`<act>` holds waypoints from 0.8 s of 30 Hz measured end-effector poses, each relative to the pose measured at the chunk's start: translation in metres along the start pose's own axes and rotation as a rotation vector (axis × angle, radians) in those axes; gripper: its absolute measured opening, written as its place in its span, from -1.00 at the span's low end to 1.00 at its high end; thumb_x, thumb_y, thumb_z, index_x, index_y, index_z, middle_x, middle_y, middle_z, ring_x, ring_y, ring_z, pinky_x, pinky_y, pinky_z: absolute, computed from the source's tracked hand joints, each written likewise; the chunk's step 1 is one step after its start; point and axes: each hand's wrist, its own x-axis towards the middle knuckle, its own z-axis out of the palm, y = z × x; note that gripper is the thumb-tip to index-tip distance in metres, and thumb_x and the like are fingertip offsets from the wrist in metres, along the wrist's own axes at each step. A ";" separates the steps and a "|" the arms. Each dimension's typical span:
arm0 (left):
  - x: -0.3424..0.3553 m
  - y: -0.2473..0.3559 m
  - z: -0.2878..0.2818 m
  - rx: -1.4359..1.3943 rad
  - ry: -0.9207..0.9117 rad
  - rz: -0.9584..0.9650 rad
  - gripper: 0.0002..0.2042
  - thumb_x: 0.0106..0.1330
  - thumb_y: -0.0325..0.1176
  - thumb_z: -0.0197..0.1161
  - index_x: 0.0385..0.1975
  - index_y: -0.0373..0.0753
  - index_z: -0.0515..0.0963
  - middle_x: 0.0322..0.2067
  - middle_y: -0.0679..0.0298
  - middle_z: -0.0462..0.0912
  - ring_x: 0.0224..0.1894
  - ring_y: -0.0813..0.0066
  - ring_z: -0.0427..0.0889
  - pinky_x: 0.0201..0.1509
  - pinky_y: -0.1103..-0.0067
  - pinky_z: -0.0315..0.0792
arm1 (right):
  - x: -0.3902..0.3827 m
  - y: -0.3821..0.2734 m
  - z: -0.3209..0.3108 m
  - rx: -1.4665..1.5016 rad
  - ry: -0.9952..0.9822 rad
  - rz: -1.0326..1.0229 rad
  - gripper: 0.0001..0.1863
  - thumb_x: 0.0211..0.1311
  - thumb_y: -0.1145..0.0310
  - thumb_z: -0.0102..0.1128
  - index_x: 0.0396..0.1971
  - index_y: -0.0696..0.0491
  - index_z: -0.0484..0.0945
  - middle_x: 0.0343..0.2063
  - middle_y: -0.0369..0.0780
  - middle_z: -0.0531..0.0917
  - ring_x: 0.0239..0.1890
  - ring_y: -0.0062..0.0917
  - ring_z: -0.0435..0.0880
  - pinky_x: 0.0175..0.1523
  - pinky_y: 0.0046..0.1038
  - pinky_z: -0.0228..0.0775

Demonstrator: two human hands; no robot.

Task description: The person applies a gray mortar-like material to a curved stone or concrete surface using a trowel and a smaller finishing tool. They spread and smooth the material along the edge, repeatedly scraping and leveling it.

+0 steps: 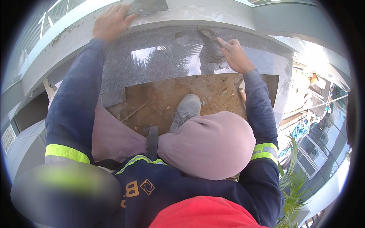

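My left hand (111, 23) is at the pale ledge along the top of the view, its thumb and fingers closed at the left end of a dark grey flat plate (149, 7). How far the fingers reach around the plate is hidden. To the right, my right hand (237, 56) grips a small trowel (213, 37), index finger stretched along it. Its blade points up and left, over a wet-looking grey patch (211, 53) on the dark grey stone slab (125, 72). Sky and palm leaves reflect in the slab's surface.
Bare brown soil (163, 89) lies below the slab, with my grey shoe (187, 110) on it. The pale ledge (213, 15) curves across the top. Green leaves (294, 186) stand at lower right, and boards and rubble (310, 83) lie beyond the slab's right side.
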 end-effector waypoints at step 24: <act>0.004 -0.004 0.008 0.128 0.015 0.030 -0.53 0.48 0.12 0.08 0.25 0.03 0.48 0.08 0.30 0.64 0.10 0.29 0.66 0.13 0.32 0.56 | -0.107 0.135 -0.044 0.725 -0.103 0.586 -0.50 0.47 0.01 0.18 0.11 0.13 0.68 -0.48 -0.33 0.65 -0.63 -0.75 0.32 -0.55 -0.62 0.14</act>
